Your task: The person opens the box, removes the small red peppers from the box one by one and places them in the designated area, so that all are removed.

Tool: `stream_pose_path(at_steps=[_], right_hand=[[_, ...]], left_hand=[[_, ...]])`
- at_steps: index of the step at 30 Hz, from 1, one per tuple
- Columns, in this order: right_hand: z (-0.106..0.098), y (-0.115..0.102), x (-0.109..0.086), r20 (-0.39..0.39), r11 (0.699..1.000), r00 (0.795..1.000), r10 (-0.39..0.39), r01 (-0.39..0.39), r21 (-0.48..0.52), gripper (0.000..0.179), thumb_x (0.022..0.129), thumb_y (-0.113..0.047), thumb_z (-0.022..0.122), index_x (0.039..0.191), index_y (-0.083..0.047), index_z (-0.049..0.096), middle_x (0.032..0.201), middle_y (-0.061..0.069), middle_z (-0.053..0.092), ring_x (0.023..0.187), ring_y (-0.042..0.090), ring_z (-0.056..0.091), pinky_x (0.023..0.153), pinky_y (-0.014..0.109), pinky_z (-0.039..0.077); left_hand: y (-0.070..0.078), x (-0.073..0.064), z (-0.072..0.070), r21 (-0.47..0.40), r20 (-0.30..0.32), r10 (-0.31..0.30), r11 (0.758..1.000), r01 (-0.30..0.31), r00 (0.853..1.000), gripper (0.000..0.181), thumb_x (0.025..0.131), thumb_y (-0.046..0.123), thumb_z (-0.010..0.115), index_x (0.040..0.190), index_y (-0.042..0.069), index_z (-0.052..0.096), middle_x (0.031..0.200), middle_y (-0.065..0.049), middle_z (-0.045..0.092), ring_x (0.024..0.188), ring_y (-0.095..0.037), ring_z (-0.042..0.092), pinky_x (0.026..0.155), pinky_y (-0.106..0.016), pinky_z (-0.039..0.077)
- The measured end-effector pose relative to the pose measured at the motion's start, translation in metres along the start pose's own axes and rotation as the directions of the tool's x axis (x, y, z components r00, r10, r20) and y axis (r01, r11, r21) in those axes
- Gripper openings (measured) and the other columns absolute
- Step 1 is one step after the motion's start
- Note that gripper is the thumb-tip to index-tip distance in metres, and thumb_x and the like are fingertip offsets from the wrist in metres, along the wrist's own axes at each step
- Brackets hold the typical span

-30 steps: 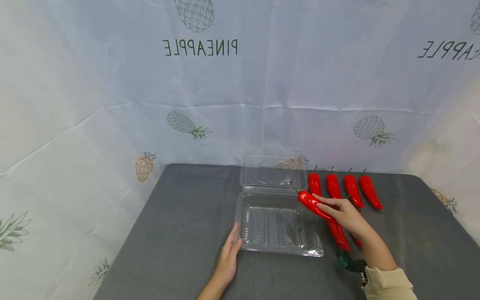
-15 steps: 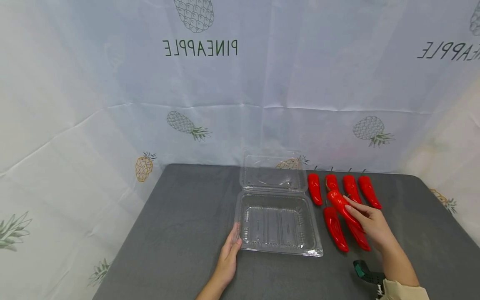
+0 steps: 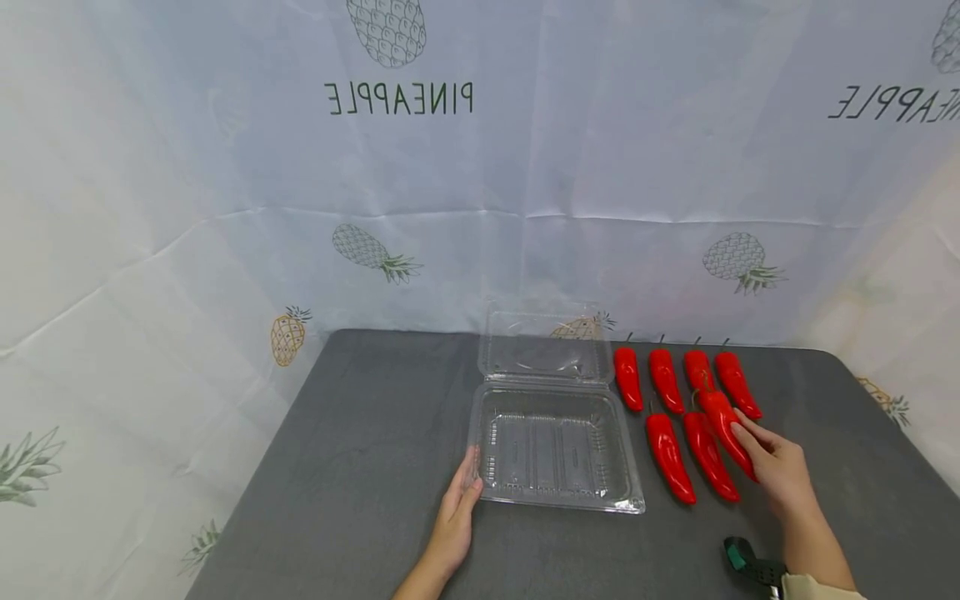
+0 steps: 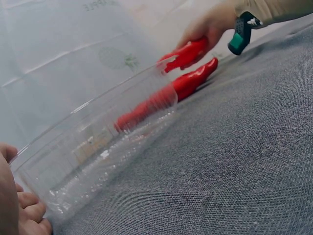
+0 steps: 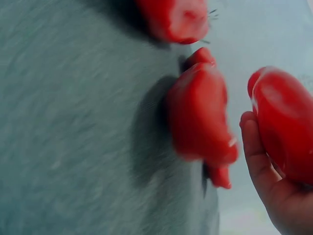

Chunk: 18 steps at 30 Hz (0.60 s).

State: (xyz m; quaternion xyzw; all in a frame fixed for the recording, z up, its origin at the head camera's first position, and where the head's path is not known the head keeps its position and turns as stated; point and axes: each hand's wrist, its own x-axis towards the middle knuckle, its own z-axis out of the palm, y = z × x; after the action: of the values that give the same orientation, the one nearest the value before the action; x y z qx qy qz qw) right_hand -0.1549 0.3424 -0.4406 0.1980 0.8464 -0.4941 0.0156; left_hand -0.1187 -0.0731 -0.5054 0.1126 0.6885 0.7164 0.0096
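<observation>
Head view shows a clear plastic box (image 3: 553,450) lying open on the grey table (image 3: 360,467), its lid (image 3: 546,346) hinged back on the far side, and nothing inside it. The left hand (image 3: 459,508) rests flat against the box's near left corner with straight fingers, gripping nothing; the left wrist view shows only its knuckles beside the clear wall (image 4: 93,147). To the right of the box lie the red peppers. Four of them sit in a far row (image 3: 681,377), just right of the lid, stems pointing away. Nearer, two peppers (image 3: 686,457) lie side by side just beside the box's right wall. The right hand (image 3: 776,468) holds a seventh pepper (image 3: 726,425) farther right of the box than that pair, fingers and thumb curled about its lower part, its tip angled up toward the far row; the right wrist view shows a finger (image 5: 257,152) pressed against its glossy skin (image 5: 286,122). Whether this pepper touches the table cannot be told. Judged from how things lie, the work is at its start or between steps: the box holds no pepper at all, six lie loose on the table and one is in hand, well apart from the box.
</observation>
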Motion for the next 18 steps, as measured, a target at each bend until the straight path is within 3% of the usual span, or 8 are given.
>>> stream_pose_path(at_steps=[6, 7, 8, 13, 14, 18], right_hand=[[-0.004, 0.014, 0.007, -0.067, 0.998, 0.996, 0.061, -0.06, 0.003, 0.066, 0.094, -0.052, 0.038, 0.144, -0.011, 0.024, 0.154, 0.021, 0.011, 0.138, 0.042, 0.015, 0.107, 0.052, 0.031], [-0.005, 0.016, 0.008, -0.071, 0.998, 0.995, 0.064, -0.065, -0.011, 0.066, 0.094, -0.052, 0.037, 0.144, -0.012, 0.024, 0.154, 0.022, 0.013, 0.137, 0.043, 0.017, 0.103, 0.045, 0.036], [-0.006, 0.018, 0.008, -0.07, 0.997, 0.995, 0.069, -0.07, -0.012, 0.066, 0.094, -0.052, 0.037, 0.144, -0.011, 0.023, 0.154, 0.022, 0.012, 0.138, 0.044, 0.016, 0.105, 0.05, 0.033], [-0.01, 0.025, 0.011, -0.088, 0.994, 0.992, 0.09, -0.095, -0.052, 0.066, 0.094, -0.052, 0.036, 0.144, -0.011, 0.023, 0.152, 0.025, 0.016, 0.137, 0.045, 0.017, 0.102, 0.05, 0.034], [-0.011, 0.025, 0.012, -0.091, 0.994, 0.991, 0.094, -0.1, -0.053, 0.066, 0.094, -0.053, 0.036, 0.144, -0.011, 0.023, 0.152, 0.025, 0.016, 0.137, 0.046, 0.016, 0.105, 0.056, 0.028], [-0.01, 0.027, 0.016, -0.109, 0.989, 0.988, 0.107, -0.117, -0.092, 0.066, 0.094, -0.052, 0.037, 0.143, -0.009, 0.025, 0.15, 0.028, 0.017, 0.136, 0.048, 0.017, 0.106, 0.06, 0.024]], left_hand=[[-0.001, 0.0, 0.0, 0.001, 0.004, 0.038, 0.999, -0.038, 0.999, 0.054, 0.101, 0.014, 0.034, 0.143, -0.013, 0.014, 0.149, -0.032, 0.016, 0.129, 0.014, 0.021, 0.103, 0.0, 0.018], [-0.001, 0.0, 0.001, -0.001, 0.005, 0.042, 0.999, -0.042, 0.999, 0.054, 0.101, 0.014, 0.034, 0.143, -0.013, 0.014, 0.149, -0.032, 0.016, 0.128, 0.014, 0.021, 0.103, 0.0, 0.018], [-0.001, 0.0, 0.001, -0.004, 0.006, 0.041, 0.999, -0.041, 0.999, 0.054, 0.101, 0.014, 0.034, 0.143, -0.013, 0.014, 0.149, -0.031, 0.016, 0.128, 0.015, 0.021, 0.103, 0.0, 0.018], [0.0, 0.0, 0.001, -0.01, 0.005, 0.045, 0.999, -0.045, 0.999, 0.053, 0.101, 0.013, 0.034, 0.143, -0.014, 0.014, 0.149, -0.032, 0.016, 0.128, 0.016, 0.022, 0.103, 0.0, 0.018], [0.0, 0.0, 0.001, -0.008, 0.003, 0.044, 0.999, -0.044, 0.999, 0.053, 0.101, 0.013, 0.034, 0.143, -0.013, 0.014, 0.149, -0.032, 0.016, 0.128, 0.016, 0.022, 0.103, 0.0, 0.018], [0.001, 0.0, 0.001, -0.003, -0.001, 0.029, 1.0, -0.029, 1.0, 0.053, 0.101, 0.013, 0.034, 0.143, -0.013, 0.015, 0.15, -0.031, 0.016, 0.128, 0.014, 0.021, 0.103, -0.001, 0.018]])
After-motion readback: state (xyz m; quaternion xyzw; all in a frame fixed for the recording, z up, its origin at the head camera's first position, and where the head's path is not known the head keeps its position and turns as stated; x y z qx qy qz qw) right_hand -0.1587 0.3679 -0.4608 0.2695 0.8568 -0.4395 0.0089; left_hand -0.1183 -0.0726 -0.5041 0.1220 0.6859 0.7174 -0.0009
